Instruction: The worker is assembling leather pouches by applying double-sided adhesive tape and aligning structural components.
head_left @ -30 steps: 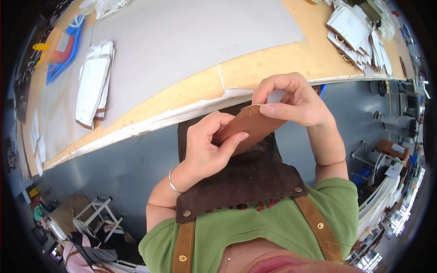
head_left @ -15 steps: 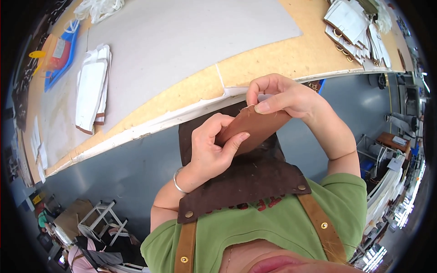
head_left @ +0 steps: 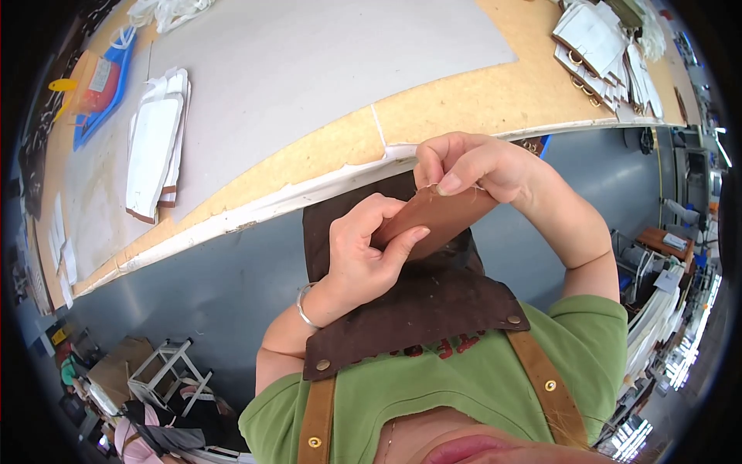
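A brown leather piece (head_left: 439, 222) is held up tilted in front of my dark brown apron (head_left: 410, 309), near the table's front edge. My left hand (head_left: 371, 240) grips its left side, thumb on the brown face and fingers behind. At the upper edge, where loose threads stick out, my right hand (head_left: 479, 166) pinches with thumb and bent forefinger. The back of the piece is hidden from view.
The worktable (head_left: 440, 100) carries a grey mat (head_left: 309, 69). A stack of white-backed strips (head_left: 157, 143) lies on the left, beside a blue tray (head_left: 116, 100). White-backed pieces with brass rings (head_left: 591, 46) are piled far right. A step stool (head_left: 170, 375) stands lower left.
My right hand has shifted slightly along the leather's upper edge, its fingers curled in more. My left hand keeps its grip, and the view has moved a little.
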The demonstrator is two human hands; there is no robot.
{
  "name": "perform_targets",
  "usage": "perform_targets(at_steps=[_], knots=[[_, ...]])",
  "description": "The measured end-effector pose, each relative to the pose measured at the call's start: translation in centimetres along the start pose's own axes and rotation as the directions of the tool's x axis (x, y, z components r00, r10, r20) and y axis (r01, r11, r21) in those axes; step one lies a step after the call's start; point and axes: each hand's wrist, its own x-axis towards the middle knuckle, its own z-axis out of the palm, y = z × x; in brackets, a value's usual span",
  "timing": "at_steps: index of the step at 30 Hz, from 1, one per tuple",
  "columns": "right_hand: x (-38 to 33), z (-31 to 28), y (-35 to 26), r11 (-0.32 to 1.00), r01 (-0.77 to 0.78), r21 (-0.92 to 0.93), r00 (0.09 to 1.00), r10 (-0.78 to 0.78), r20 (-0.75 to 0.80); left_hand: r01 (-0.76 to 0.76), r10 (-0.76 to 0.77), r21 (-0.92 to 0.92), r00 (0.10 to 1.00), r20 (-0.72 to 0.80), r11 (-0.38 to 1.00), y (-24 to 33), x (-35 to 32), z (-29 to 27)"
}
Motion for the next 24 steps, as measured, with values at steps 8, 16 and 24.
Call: perform_targets(at_steps=[8, 16, 24], knots=[[-0.4, -1.2, 0.6, 0.999, 0.021, -0.024, 0.999, -0.02, 0.05, -0.004, 0.004, -0.055, 1.0, 0.001, 0.998, -0.8, 0.2, 0.1], [-1.5, 0.9, -2.6, 0.889, 0.181, -0.42, 0.978, -0.208, -0.02, -0.03, 0.03, -0.029, 0.999, 0.013, 0.999, -0.6, 0.4, 0.4], [-1.9, 1.4, -3.0, 0.822, 0.116, -0.558, 0.976, -0.199, -0.091, -0.015, 0.015, -0.012, 1.0, 0.013, 1.0, -0.3, 0.5, 0.5]])
